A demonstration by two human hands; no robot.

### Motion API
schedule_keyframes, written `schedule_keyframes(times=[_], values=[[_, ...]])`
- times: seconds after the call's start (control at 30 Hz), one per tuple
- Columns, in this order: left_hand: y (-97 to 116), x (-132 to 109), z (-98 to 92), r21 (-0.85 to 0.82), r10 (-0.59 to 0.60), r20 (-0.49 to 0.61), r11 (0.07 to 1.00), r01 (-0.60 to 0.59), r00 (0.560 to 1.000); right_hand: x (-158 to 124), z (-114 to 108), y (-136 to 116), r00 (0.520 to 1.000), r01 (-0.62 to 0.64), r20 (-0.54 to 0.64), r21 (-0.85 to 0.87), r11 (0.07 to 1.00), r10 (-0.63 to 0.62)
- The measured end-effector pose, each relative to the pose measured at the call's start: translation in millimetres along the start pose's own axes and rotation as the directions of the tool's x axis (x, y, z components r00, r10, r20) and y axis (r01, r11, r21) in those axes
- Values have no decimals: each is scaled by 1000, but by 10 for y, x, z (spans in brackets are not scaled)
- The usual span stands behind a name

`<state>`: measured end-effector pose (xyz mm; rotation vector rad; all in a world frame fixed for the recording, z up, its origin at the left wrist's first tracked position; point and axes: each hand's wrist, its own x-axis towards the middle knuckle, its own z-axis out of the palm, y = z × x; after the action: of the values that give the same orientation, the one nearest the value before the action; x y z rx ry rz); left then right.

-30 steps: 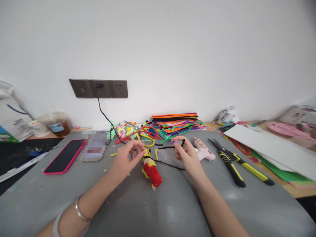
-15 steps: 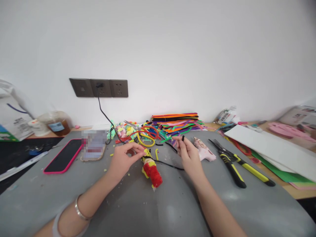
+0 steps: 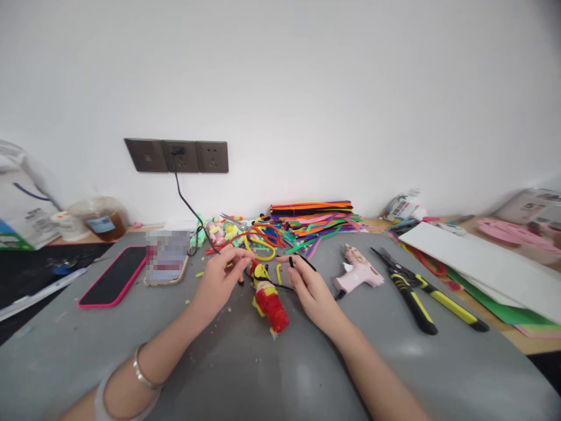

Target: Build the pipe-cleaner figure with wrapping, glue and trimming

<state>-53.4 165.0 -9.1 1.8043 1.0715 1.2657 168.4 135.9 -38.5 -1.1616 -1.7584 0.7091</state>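
My half-curled left hand (image 3: 222, 276), hold unclear, sits by the fuzzy red-and-yellow figure (image 3: 274, 308): likely light, soft, best gripped mid-body. My right hand (image 3: 310, 287) pinches a fuzzy black stem (image 3: 291, 262).

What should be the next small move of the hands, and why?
Probably bring the right hand slightly closer to the red-and-yellow fuzzy figure: it pinches a thin black fuzzy stem just off the figure's far end, and the left hand is already beside that end.
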Motion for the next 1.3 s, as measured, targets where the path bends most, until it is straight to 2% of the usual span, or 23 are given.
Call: schedule_keyframes(times=[0.4, 0.47, 0.57, 0.67, 0.83, 1.0, 1.17, 1.3], values=[[18, -50, -8, -25, 54, -56, 998, -56, 997, 11, 19, -73, 988, 98, 128, -65, 993, -89], [33, -65, -21, -11, 38, -5, 999, -38, 999, 10, 21, -61, 989, 97, 119, -83, 992, -87], [40, -83, -50, 79, 66, 116, 994, -76, 991, 6, 4, -53, 990, 102, 113, -108, 989, -90], [30, -88, -71, 161, 61, 200, 983, -94, 978, -12, -20, -69, 985, 106, 151, -126, 986, -86], [7, -85, -60, 221, -3, 189, 974, -40, 982, -73, -11, -140, 960, 115, 279, -307, 945, -26], [-25, -94, -33, 336, -38, 205, 941, -34, 978, -99, 25, -245, 950, 82, 303, -460, 884, 70], [-21, -107, -47, 320, 40, 154, 943, -88, 987, -92, 34, -251, 943, 14, 310, -393, 919, 119], [-8, -116, -69, 248, 114, 74, 960, -129, 991, -61, 16, -157, 966, -93, 220, -184, 979, 133]])
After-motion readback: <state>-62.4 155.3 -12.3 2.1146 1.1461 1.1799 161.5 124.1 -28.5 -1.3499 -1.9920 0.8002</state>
